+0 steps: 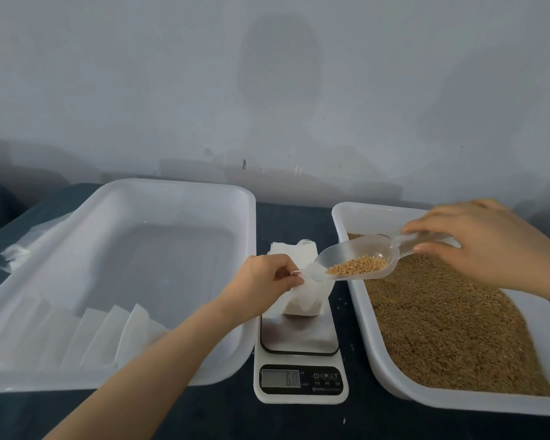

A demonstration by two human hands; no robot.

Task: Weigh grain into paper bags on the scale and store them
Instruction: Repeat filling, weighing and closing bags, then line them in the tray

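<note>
A white paper bag (305, 300) stands on the steel plate of a white kitchen scale (300, 344), whose display reads about 60. My left hand (267, 274) pinches the bag's top edge and holds its mouth open. My right hand (486, 242) grips the handle of a clear plastic scoop (356, 258) that carries a small heap of brown grain. The scoop's tip rests at the bag's mouth. A white tray (350, 223) on the right is filled with brown grain (442, 325).
A large white tray (172, 192) on the left holds several flat filled white bags (108, 331) along its near side. A stack of empty paper bags (286, 247) lies behind the scale. Clear plastic (16, 252) lies at the far left. A grey wall stands close behind.
</note>
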